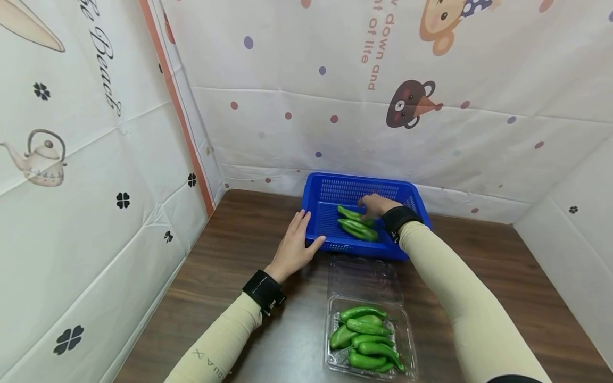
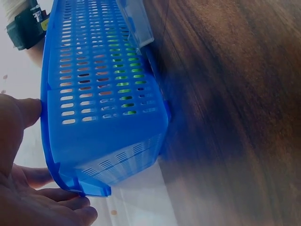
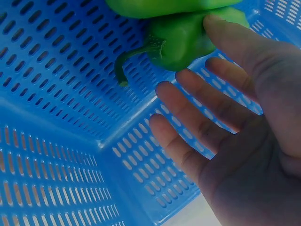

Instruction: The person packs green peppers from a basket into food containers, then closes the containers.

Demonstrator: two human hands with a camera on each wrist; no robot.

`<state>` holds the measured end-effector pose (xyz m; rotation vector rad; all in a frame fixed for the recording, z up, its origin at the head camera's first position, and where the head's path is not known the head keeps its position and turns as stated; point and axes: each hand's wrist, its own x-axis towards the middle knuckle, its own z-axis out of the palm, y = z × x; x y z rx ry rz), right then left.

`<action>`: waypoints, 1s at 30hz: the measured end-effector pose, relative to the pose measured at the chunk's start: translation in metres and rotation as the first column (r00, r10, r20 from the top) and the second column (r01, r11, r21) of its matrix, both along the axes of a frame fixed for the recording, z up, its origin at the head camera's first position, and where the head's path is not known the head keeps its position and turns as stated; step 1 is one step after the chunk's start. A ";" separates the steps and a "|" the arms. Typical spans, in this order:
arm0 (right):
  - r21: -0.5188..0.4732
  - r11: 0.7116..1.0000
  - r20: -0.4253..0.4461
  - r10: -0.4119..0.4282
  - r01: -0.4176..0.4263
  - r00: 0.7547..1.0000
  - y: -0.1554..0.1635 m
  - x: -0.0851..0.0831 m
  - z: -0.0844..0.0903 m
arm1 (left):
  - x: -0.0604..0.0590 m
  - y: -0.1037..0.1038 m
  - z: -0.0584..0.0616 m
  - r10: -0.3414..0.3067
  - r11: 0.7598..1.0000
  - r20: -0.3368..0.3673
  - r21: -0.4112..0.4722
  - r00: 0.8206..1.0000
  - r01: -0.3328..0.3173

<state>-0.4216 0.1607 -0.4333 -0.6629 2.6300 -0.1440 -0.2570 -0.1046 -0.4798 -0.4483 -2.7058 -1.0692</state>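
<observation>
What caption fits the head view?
Right hand open over peppers in basket; left hand steadies it.

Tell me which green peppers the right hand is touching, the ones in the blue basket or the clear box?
The green peppers in the blue plastic basket; the right hand rests on them.

Right hand (image 1: pixel 377 205) hides part of 2 peppers (image 1: pixel 358 226) in the blue basket (image 1: pixel 320 198); the clamshell tray's (image 1: pixel 335 361) near corner is cut off by the frame.

At the upper left you can read "Beach" on the left wall sheet (image 1: pixel 102 58). On the back wall sheet (image 1: pixel 378 48), orange words read "down and" and "of life". The left sleeve (image 1: pixel 210 361) bears faint letters, "A X".
</observation>
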 end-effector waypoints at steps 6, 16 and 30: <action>0.001 1.000 -0.011 -0.013 0.013 1.000 0.000 0.001 0.000 | -0.001 0.000 0.002 0.007 1.000 -0.005 0.007 1.000 -0.007; -0.020 1.000 -0.010 -0.004 0.004 1.000 0.000 0.007 -0.007 | -0.002 -0.002 0.000 0.015 1.000 -0.006 0.020 1.000 -0.015; -0.013 1.000 -0.033 -0.009 0.009 0.999 -0.001 0.006 -0.012 | -0.003 -0.004 -0.004 0.023 0.999 -0.016 0.035 1.000 -0.022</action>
